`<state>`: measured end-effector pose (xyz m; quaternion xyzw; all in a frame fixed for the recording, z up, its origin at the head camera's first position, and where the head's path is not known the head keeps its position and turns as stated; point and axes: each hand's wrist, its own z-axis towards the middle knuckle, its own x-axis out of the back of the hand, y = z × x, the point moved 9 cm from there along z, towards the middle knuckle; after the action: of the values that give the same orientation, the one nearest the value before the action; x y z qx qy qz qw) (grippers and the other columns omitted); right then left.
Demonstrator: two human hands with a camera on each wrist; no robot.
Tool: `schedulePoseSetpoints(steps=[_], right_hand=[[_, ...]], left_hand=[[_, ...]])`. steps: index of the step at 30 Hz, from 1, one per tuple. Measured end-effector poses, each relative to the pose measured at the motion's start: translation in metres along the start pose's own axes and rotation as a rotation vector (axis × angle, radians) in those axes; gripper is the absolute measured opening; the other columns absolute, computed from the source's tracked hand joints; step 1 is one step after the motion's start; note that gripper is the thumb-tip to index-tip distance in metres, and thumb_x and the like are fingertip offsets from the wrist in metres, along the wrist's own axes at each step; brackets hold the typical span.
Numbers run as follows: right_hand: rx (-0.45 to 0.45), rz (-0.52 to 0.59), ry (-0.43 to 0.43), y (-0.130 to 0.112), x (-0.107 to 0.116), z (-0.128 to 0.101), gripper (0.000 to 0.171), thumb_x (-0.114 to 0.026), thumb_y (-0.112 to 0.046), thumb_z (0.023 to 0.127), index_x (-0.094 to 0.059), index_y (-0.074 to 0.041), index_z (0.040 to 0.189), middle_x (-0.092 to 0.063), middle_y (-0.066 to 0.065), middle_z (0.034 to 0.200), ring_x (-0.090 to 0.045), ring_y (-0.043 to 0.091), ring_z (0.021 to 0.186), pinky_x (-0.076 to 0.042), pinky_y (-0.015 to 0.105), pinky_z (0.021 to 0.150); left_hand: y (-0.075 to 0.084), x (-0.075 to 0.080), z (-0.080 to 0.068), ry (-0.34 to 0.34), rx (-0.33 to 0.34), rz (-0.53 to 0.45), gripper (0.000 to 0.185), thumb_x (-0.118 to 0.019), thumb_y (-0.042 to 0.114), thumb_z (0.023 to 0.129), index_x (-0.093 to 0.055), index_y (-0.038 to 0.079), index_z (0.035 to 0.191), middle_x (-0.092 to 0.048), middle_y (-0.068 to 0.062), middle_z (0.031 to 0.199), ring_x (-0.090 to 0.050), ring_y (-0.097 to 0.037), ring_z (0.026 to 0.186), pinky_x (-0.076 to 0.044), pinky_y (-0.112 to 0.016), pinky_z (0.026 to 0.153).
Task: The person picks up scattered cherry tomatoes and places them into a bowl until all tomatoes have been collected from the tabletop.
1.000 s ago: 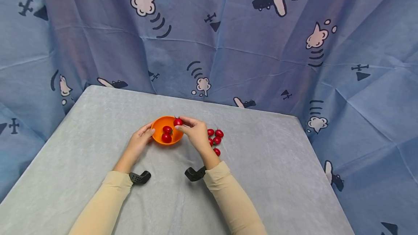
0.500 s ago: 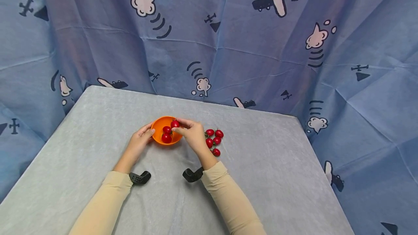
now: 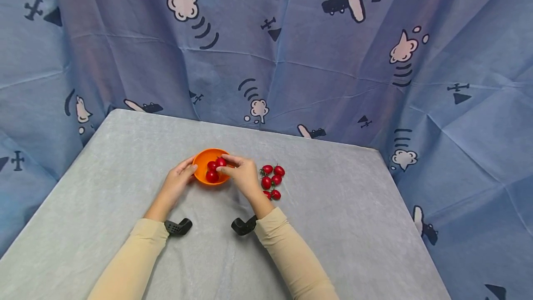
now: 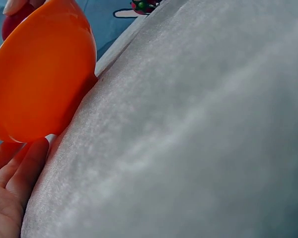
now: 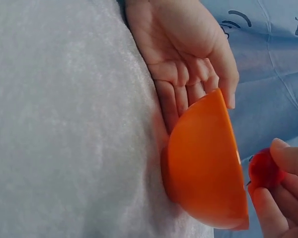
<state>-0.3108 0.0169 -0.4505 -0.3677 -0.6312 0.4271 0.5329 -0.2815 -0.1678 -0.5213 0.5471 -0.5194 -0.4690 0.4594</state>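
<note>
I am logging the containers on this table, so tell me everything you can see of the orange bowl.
The orange bowl is small, round and smooth, plastic by its look, with a plain rim and no markings. It stands upright on the grey cloth-covered table, near the middle. Two red tomatoes lie inside it. The left hand rests its fingers against the bowl's left outer wall. The right hand pinches a third tomato just above the bowl's right side. More tomatoes lie loose on the table to its right.
</note>
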Motion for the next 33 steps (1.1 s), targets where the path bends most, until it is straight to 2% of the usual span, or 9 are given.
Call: schedulePoseSetpoints(steps=[6,18,27,33], right_hand=[[0.002,-0.037,0.007,0.001,-0.003,-0.001,0.038,-0.083,-0.015,0.08,-0.075,-0.012,0.117,-0.07,0.01,0.126,-0.059,0.024,0.127,-0.053,0.037,0.102],[0.039,-0.119,0.025,-0.003,-0.006,-0.002,0.038,-0.082,-0.012,0.08,-0.075,-0.007,0.117,-0.071,0.013,0.122,-0.063,0.026,0.121,-0.055,0.035,0.099],[0.029,-0.155,0.006,-0.003,-0.009,-0.002,0.038,-0.082,-0.012,0.081,-0.074,-0.007,0.118,-0.073,0.012,0.12,-0.063,0.027,0.12,-0.054,0.037,0.1],[0.037,-0.218,-0.021,-0.005,-0.012,-0.002,0.039,-0.082,-0.013,0.081,-0.074,-0.007,0.118,-0.073,0.012,0.12,-0.065,0.026,0.114,-0.056,0.034,0.096]], left_hand=[[-0.001,0.001,0.0,0.003,0.004,0.004,0.053,-0.048,0.027,0.105,-0.037,0.007,0.153,-0.042,-0.015,0.155,-0.056,0.014,0.1,-0.048,-0.008,0.087],[-0.001,0.001,0.001,0.008,0.0,0.008,0.053,-0.048,0.026,0.105,-0.037,0.006,0.153,-0.043,-0.017,0.154,-0.055,0.016,0.098,-0.048,-0.008,0.085],[0.0,0.0,0.0,0.01,0.009,0.001,0.053,-0.049,0.027,0.105,-0.037,0.008,0.153,-0.043,-0.015,0.155,-0.055,0.015,0.099,-0.048,-0.008,0.086],[0.0,0.0,0.0,0.007,0.012,0.012,0.054,-0.048,0.029,0.105,-0.037,0.009,0.154,-0.041,-0.014,0.157,-0.056,0.012,0.103,-0.048,-0.009,0.088]])
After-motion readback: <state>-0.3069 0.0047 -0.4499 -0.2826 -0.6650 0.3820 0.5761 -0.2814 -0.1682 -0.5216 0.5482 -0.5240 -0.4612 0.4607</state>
